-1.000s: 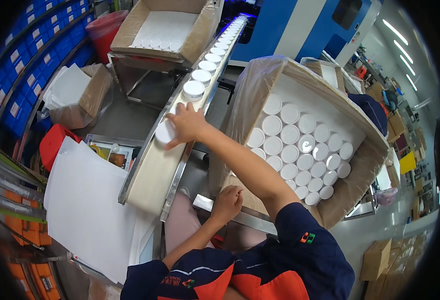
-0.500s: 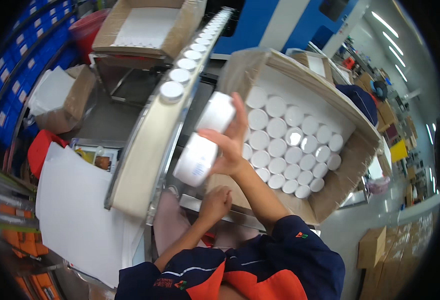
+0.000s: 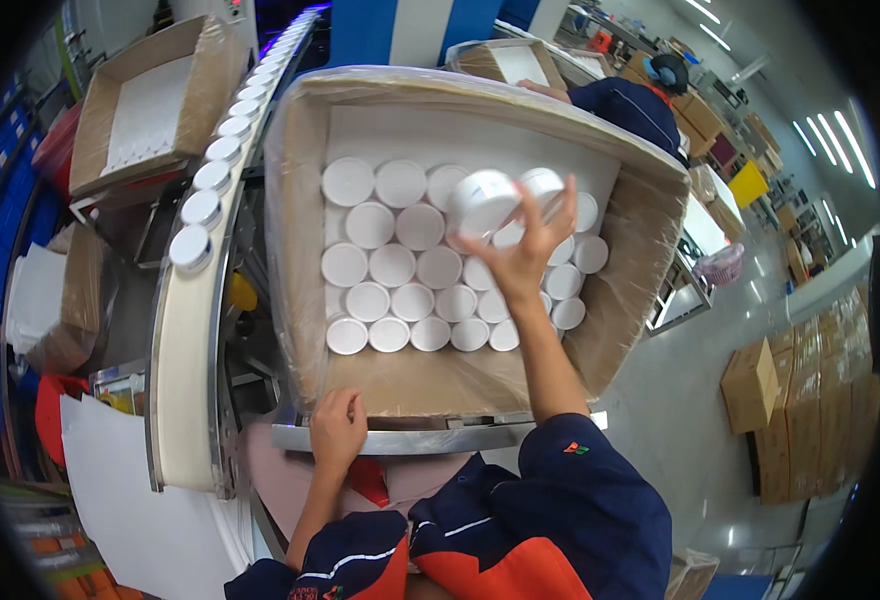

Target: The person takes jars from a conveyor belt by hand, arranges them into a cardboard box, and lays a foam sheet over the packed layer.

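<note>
Right hand has shifted over the carton, spanning two white tubs, apparently carrying both together; left hand curled, nothing visible inside.

Two white jars sat in the right hand, one large open carton near, two smaller cartons left, one conveyor between.

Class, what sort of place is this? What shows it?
Probably a factory packing area: white tubs line a conveyor belt, more sit in a large cardboard box, and cartons are stacked at the right.
</note>
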`<state>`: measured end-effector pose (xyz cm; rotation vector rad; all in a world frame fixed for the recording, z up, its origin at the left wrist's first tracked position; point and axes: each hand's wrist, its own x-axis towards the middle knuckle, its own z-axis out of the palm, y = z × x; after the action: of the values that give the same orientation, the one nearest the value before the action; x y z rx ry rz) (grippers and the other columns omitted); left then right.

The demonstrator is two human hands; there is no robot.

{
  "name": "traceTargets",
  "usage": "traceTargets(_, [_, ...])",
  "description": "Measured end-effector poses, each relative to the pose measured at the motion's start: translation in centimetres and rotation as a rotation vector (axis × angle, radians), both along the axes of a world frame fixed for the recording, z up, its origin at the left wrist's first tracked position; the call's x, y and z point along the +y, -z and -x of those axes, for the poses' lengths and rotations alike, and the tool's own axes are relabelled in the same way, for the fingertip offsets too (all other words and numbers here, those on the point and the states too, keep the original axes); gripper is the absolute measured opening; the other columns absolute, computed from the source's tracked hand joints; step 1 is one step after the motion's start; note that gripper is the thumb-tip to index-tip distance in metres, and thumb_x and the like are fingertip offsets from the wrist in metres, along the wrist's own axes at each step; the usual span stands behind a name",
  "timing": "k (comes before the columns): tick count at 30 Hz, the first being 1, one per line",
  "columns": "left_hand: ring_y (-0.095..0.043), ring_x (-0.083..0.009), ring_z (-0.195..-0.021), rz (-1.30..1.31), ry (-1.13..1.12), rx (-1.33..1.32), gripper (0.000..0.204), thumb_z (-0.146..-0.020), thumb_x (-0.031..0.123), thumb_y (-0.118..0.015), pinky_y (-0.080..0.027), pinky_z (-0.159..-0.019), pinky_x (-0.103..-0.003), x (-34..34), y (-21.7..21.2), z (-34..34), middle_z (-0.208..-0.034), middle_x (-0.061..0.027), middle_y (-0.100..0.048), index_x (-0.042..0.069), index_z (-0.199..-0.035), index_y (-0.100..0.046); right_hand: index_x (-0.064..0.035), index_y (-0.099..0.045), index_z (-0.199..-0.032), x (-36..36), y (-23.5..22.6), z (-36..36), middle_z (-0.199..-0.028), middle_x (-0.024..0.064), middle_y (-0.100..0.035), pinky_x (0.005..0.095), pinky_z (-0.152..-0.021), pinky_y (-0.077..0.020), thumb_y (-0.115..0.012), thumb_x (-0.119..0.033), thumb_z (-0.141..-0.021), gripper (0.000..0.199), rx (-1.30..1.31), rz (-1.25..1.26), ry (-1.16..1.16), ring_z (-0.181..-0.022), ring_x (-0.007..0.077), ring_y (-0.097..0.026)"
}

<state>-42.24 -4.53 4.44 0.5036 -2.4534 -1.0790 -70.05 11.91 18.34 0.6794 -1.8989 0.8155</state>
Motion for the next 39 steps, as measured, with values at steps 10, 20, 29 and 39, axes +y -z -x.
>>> traceTargets(10, [-0.066, -0.0308, -0.071, 0.025, -0.036, -0.021, 0.009, -0.087, 0.007, -0.066, -0.051, -0.066, -0.042, 0.3, -0.5, 0.5, -0.083, -0.0145, -0.067, 0.003, -0.094, -0.068, -0.016, -0.061, -0.13, 9.9, -0.9, 9.1, -0.158, 0.0285, -0.017, 0.0571, -0.112, -0.0337, -0.098, -0.048, -0.049, 0.094, 0.139, 0.08, 0.165, -0.142, 0.0478, -0.028])
traceTargets(20, [-0.066, -0.0324, -0.071, 0.064, -0.025, -0.06, 0.008, -0.088, 0.008, -0.065, -0.051, -0.067, -0.043, 0.4, -0.3, 0.9, -0.081, -0.0149, -0.067, 0.002, -0.093, -0.068, -0.0131, -0.057, -0.127, 5.7, -3.1, -0.9, -0.157, 0.0325, -0.016, 0.0581, -0.113, -0.0342, -0.093, -0.06, -0.057, 0.092, 0.405, 0.063, -0.178, -0.143, 0.0504, -0.027])
traceTargets(29, [-0.066, -0.032, -0.072, 0.083, -0.016, -0.02, 0.008, -0.088, 0.007, -0.064, -0.052, -0.067, -0.041, 0.4, -0.4, 0.7, -0.083, -0.0148, -0.067, 0.002, -0.093, -0.068, -0.0116, -0.062, -0.128, 6.4, -2.4, -1.4, -0.159, 0.0268, -0.008, 0.0566, -0.108, -0.0442, -0.088, -0.069, -0.053, 0.098, 0.249, 0.095, -0.147, -0.142, 0.0459, -0.03])
traceTargets(39, [-0.066, -0.0323, -0.073, 0.052, -0.034, -0.017, 0.007, -0.087, 0.008, -0.065, -0.051, -0.067, -0.043, 0.4, -0.2, 0.9, -0.081, -0.0139, -0.066, 0.003, -0.092, -0.067, -0.0137, -0.065, -0.128, 11.7, -1.0, 13.0, -0.152, 0.0351, -0.025, 0.064, -0.109, -0.0295, -0.094, -0.053, -0.053, 0.09, 0.03, 0.027, 0.376, -0.137, 0.0561, -0.024])
